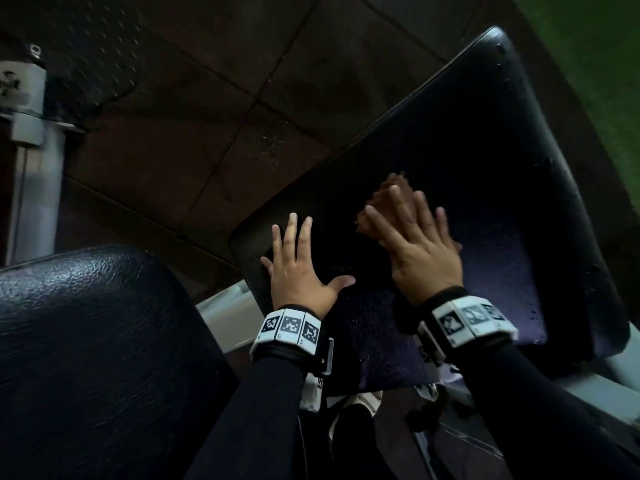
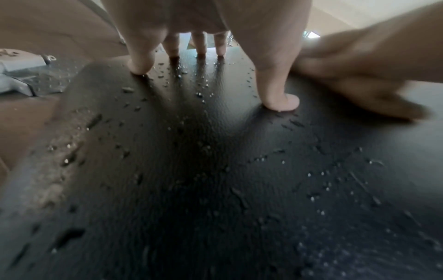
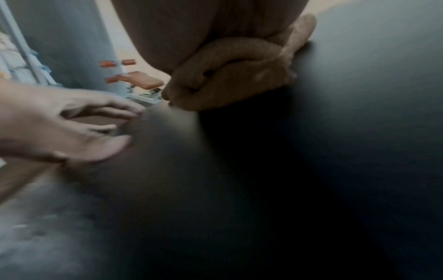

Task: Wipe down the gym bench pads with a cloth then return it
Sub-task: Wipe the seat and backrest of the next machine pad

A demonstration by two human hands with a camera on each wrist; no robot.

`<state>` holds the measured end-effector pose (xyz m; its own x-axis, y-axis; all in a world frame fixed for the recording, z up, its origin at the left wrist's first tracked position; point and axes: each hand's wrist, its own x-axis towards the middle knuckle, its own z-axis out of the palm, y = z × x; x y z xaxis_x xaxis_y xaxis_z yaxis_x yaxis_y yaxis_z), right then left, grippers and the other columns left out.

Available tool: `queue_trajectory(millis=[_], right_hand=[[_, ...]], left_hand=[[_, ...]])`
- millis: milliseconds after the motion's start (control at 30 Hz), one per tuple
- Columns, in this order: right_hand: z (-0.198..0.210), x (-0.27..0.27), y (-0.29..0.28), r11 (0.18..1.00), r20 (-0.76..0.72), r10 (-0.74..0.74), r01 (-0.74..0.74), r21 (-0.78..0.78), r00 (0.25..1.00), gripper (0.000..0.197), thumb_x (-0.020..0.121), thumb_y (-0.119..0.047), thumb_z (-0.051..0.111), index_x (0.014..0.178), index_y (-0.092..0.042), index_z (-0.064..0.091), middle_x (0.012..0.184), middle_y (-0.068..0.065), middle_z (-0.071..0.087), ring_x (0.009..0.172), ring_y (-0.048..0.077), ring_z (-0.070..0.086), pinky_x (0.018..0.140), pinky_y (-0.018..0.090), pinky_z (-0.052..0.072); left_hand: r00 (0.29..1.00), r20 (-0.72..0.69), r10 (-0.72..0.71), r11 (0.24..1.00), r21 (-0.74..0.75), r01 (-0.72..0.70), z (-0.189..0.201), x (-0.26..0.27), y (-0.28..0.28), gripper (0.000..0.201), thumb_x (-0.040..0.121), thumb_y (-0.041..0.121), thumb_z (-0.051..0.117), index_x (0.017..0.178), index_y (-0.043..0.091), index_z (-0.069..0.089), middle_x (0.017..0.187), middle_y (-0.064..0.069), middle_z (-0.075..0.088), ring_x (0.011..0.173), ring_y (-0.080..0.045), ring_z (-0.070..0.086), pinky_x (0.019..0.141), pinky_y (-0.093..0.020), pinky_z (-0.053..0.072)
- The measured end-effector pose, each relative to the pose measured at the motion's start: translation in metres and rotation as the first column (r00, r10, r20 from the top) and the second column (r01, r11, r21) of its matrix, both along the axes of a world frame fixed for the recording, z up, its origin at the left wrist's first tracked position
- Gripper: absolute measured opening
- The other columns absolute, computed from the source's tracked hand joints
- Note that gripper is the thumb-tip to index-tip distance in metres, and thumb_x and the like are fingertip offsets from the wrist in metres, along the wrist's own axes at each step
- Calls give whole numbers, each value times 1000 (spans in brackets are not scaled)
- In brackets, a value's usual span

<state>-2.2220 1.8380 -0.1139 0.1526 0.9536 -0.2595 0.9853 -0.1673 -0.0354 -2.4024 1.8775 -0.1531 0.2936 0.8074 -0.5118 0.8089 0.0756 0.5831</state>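
A black bench pad point(image 1: 485, 161) slants across the middle of the head view, beaded with water drops point(image 2: 203, 147). My left hand point(image 1: 301, 258) lies flat on its near left corner, fingers spread and straight, fingertips point(image 2: 140, 68) touching the wet vinyl. My right hand point(image 1: 412, 233) presses flat on a crumpled brown cloth point(image 1: 384, 202) in the pad's middle. The cloth point(image 3: 230, 79) bulges out from under the palm against the pad point(image 3: 311, 151). My left hand point(image 3: 72, 128) shows blurred at the left of the right wrist view.
A second black pad point(image 1: 90, 341) fills the lower left. Grey bench frame point(image 1: 228, 310) shows between the pads. A grey metal post point(image 1: 31, 150) stands at far left on dark floor tiles point(image 1: 194, 98). Green turf point(image 1: 595, 46) lies at top right.
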Motion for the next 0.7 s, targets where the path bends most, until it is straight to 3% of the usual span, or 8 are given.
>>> queue_trajectory(millis=[167, 367, 500, 567, 700], right_hand=[[25, 48, 23, 977, 37, -211, 210, 36, 977, 54, 92, -34, 32, 145, -38, 23, 157, -1, 8, 145, 24, 1, 116, 46, 2], [18, 44, 99, 948, 17, -307, 304, 99, 952, 51, 97, -32, 36, 145, -41, 22, 158, -1, 0, 145, 27, -5, 116, 42, -5], [2, 4, 113, 988, 9, -150, 150, 46, 989, 51, 97, -31, 35, 146, -36, 25, 158, -1, 3, 145, 26, -5, 114, 43, -8], [-5, -16, 94, 998, -16, -55, 55, 35, 998, 52, 97, -27, 37, 146, -36, 24, 158, -3, 3, 145, 24, -5, 115, 42, -8], [-6, -29, 29, 999, -61, -36, 35, -17, 997, 62, 89, -25, 36, 145, -41, 16, 155, -9, -3, 143, 17, -7, 117, 39, -3]], left_hand=[[1000, 22, 10, 1000, -5, -10, 0, 0, 1, 117, 62, 64, 72, 151, 30, 3, 158, 11, -11, 144, -16, -19, 112, -58, -3], [999, 29, 28, 1000, -5, -28, -1, 1, 1, 116, 63, 60, 74, 150, 30, 4, 157, 12, -11, 144, -15, -19, 112, -58, -4], [998, 25, 61, 998, -11, -61, -2, 2, 2, 121, 61, 57, 77, 151, 28, 1, 157, 14, -10, 143, -12, -19, 112, -58, -3], [998, 19, 58, 998, -1, -58, -2, 2, 4, 123, 60, 58, 78, 151, 27, 1, 158, 15, -9, 144, -12, -17, 112, -58, -1], [998, 17, 66, 998, 21, -67, -2, 2, 3, 124, 57, 58, 79, 151, 25, 6, 158, 11, -3, 145, -15, -12, 112, -60, 4]])
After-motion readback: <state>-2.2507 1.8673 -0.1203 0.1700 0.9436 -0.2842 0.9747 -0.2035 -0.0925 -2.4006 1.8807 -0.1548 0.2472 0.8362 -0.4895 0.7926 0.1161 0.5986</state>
